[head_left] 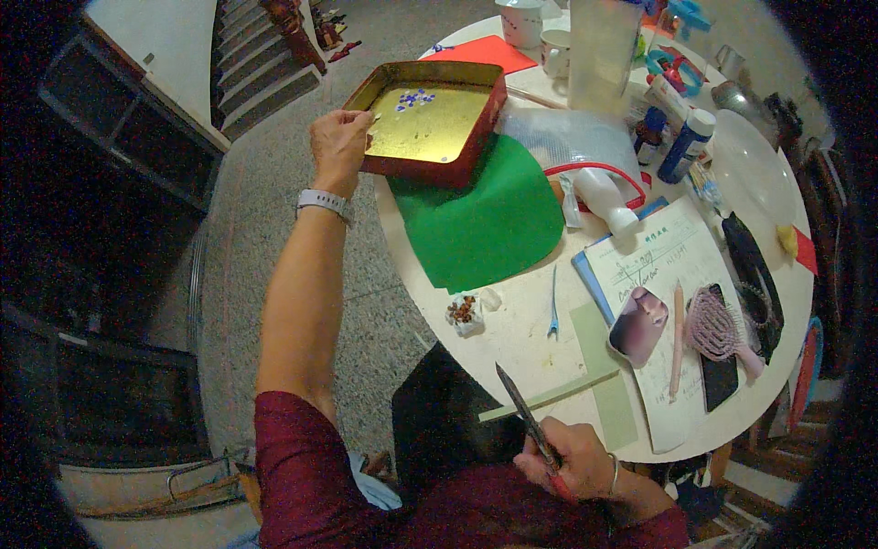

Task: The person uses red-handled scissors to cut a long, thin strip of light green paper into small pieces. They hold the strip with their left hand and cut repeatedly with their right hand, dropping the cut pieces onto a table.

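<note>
At the far left edge of the table, a red tin box (477, 137) with a gold inside lies partly on a green sheet (489, 215). Small blue and white pieces (416, 99) are scattered on its floor. My left hand (340, 145) is closed at the tin's left rim, fingertips over the wall; the fingers partly hide what is between them. Low in the view, my right hand (572, 457) is wrapped round a pair of scissors (526, 410) with dark, pointed, closed blades and a red handle. The blades point up and left over the near table edge.
Light green paper strips (558, 393), a blue pick-like tool (553, 306) and a small brown-and-white cluster (465, 313) lie on the white table. Rightward are a written sheet (681, 256), a phone (638, 327), a pink hairbrush (720, 327) and a white glue bottle (604, 199).
</note>
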Action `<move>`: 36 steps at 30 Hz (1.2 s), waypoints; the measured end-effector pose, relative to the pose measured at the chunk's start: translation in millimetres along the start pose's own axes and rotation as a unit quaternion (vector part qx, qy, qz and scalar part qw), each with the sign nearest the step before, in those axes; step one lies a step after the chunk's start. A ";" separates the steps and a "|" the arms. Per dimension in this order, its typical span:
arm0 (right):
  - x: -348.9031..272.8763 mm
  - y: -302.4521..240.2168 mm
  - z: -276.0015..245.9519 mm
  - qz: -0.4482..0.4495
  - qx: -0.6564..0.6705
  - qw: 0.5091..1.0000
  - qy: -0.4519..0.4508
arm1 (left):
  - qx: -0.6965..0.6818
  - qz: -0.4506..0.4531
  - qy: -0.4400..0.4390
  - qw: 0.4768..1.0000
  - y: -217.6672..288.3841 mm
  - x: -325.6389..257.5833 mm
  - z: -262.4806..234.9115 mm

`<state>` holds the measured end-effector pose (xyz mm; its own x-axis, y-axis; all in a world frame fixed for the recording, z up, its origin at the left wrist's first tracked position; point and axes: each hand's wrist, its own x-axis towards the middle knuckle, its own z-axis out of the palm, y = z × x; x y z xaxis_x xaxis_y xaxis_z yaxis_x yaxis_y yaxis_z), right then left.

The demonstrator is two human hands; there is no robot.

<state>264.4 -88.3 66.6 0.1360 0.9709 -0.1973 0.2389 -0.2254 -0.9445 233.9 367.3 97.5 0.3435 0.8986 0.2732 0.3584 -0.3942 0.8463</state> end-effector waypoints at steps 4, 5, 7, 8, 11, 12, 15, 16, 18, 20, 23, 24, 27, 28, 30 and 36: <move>1.4 -3.0 -4.5 -0.001 0.007 1.000 -0.017 | 0.038 0.027 0.024 0.999 -25.3 18.5 2.3; 1.6 -2.7 -5.2 0.007 0.014 1.000 -0.020 | -0.002 0.034 0.035 0.999 -29.6 18.8 3.1; 0.2 -1.8 -5.4 0.025 0.029 0.999 -0.027 | -0.084 0.048 0.057 0.994 -36.5 15.4 5.6; 1.0 -2.7 -5.7 0.019 0.017 0.999 -0.020 | -0.050 0.048 0.050 0.996 -37.0 16.9 2.8; 2.9 -4.4 -6.9 0.026 -0.008 0.999 -0.019 | -0.019 0.046 0.031 0.998 -37.0 3.0 -10.2; 5.1 -1.8 -6.3 0.011 -0.015 1.000 -0.019 | -0.058 0.053 0.037 0.996 -33.0 -9.4 -13.4; 4.4 -0.9 -3.7 0.011 -0.010 1.000 0.007 | -0.092 0.105 0.013 0.990 -11.0 -62.8 -17.7; 3.0 0.8 -3.6 0.011 -0.003 1.000 0.014 | -0.074 0.092 0.004 0.993 -5.7 -85.2 -21.5; 1.7 6.9 -5.4 0.004 0.027 0.999 0.023 | -0.032 0.075 -0.010 0.997 3.2 -128.3 -32.6; 3.0 9.6 -2.2 -0.008 0.013 0.999 0.032 | -0.079 0.028 -0.020 0.996 -8.0 -169.9 -40.1; 5.3 9.9 3.4 -0.007 0.023 0.998 0.053 | -0.087 -0.076 -0.064 0.991 -21.3 -234.1 -50.4; 4.8 10.6 4.2 0.009 0.039 0.998 0.049 | -0.127 -0.106 -0.085 0.982 -25.5 -254.4 -48.5; 5.9 15.7 9.2 -0.026 0.020 0.997 0.067 | -0.228 -0.210 -0.172 0.935 -32.4 -307.7 -38.6; 6.1 16.2 9.5 -0.027 0.019 0.997 0.068 | -0.248 -0.246 -0.206 0.914 -27.4 -319.2 -35.0; 5.9 10.1 12.6 -0.022 0.014 0.996 0.086 | -0.281 -0.317 -0.275 0.863 -13.8 -334.5 -31.5; 4.3 5.2 22.6 -0.032 0.039 0.992 0.114 | -0.339 -0.333 -0.350 0.807 -1.4 -350.1 -26.5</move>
<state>244.5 -83.4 55.0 0.3392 0.9372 -0.0808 0.1802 -0.1491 -0.9723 90.2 58.3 12.7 0.7622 0.4454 -0.4698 0.1890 0.5409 0.8196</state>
